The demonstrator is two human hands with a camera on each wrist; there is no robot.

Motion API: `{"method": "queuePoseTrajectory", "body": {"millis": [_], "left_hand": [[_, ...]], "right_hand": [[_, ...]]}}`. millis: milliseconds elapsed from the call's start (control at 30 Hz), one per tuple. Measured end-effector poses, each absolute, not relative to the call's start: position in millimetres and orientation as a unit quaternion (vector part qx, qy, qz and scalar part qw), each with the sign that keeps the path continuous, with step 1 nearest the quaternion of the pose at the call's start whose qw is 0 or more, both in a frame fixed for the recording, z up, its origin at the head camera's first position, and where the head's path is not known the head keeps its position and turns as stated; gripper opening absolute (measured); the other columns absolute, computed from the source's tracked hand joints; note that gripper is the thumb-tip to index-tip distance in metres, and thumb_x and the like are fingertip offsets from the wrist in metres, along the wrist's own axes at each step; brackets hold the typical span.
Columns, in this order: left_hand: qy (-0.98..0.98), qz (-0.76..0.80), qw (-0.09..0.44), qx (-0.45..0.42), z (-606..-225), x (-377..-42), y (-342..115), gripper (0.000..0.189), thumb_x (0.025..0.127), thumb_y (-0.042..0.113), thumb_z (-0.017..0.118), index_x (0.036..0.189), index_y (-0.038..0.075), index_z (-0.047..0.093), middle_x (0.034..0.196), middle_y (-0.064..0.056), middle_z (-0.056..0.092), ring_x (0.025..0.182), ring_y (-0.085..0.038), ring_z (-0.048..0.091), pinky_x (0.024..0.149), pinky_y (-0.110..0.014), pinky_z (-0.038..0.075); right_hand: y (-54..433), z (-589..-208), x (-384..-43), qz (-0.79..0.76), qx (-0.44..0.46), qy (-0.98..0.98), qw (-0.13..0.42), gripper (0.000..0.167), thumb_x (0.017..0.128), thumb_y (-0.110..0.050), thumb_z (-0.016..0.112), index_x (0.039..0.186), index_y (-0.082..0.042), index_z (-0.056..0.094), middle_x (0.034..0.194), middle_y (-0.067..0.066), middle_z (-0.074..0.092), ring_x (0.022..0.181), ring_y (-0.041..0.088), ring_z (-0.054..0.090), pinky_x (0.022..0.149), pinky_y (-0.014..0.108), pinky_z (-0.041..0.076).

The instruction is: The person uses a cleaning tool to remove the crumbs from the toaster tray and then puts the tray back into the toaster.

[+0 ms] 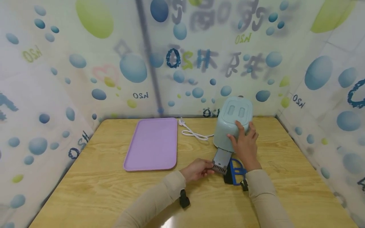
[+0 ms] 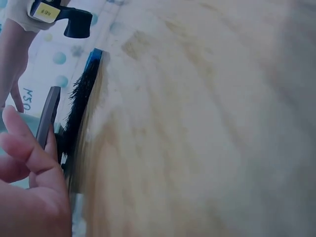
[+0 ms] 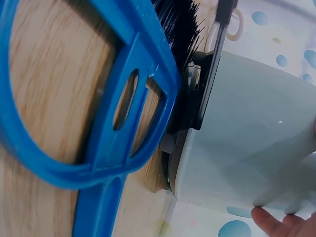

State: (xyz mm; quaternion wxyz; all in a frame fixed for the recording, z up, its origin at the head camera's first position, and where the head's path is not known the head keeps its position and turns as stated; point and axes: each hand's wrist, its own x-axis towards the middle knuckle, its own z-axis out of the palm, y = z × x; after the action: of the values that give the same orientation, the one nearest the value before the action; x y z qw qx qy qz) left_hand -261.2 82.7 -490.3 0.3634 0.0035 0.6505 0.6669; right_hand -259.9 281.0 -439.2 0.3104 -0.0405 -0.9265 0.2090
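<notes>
A pale blue-green toaster (image 1: 226,133) with two short recesses in its top is at the back right of the table. From its low front end a grey crumb tray (image 1: 222,158) sticks out, partly drawn from the body. My left hand (image 1: 198,169) pinches the tray's dark slotted end at its left corner. On the toaster's top and near side my right hand (image 1: 245,141) rests with fingers spread. A blue-handled brush (image 1: 237,172) with black bristles (image 2: 84,98) lies beside the tray, below my right wrist. The tray's inner end is hidden inside the toaster.
Left of the toaster lies a shallow purple tray (image 1: 154,144). A white cord with a plug (image 1: 195,134) loops between the two on the wooden table (image 1: 94,190). Printed fabric walls (image 1: 185,98) with blue and green dots enclose the table's back and sides.
</notes>
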Motion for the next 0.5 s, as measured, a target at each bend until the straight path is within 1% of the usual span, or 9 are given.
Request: {"method": "queuePoseTrajectory", "body": {"millis": [233, 367, 500], "left_hand": [[0.653, 0.662, 0.368, 0.007, -485, -256, 72, 0.035, 0.097, 0.005, 0.052, 0.13, -0.004, 0.054, 0.065, 0.005, 0.06, 0.053, 0.001, 0.054, 0.047, -0.011, 0.036], [0.654, 0.659, 0.373, 0.004, -483, -252, 64, 0.038, 0.097, 0.006, 0.052, 0.133, -0.004, 0.052, 0.064, 0.005, 0.06, 0.053, 0.001, 0.053, 0.048, -0.012, 0.036], [0.655, 0.657, 0.373, 0.009, -483, -246, 57, 0.038, 0.097, 0.005, 0.052, 0.133, -0.006, 0.051, 0.064, 0.005, 0.06, 0.052, 0.001, 0.053, 0.048, -0.012, 0.036]], "right_hand": [[282, -437, -261, 0.204, -0.043, -0.928, 0.308, 0.062, 0.092, -0.039, 0.063, 0.143, -0.026, 0.031, 0.148, 0.033, 0.012, 0.114, 0.057, 0.033, 0.056, 0.059, 0.045], [282, -437, -260, 0.208, -0.047, -0.93, 0.298, 0.062, 0.092, -0.04, 0.062, 0.144, -0.026, 0.03, 0.149, 0.032, 0.011, 0.116, 0.057, 0.032, 0.057, 0.059, 0.045], [281, -438, -259, 0.213, -0.046, -0.931, 0.293, 0.062, 0.092, -0.039, 0.062, 0.144, -0.025, 0.03, 0.149, 0.032, 0.01, 0.117, 0.057, 0.031, 0.057, 0.059, 0.045]]}}
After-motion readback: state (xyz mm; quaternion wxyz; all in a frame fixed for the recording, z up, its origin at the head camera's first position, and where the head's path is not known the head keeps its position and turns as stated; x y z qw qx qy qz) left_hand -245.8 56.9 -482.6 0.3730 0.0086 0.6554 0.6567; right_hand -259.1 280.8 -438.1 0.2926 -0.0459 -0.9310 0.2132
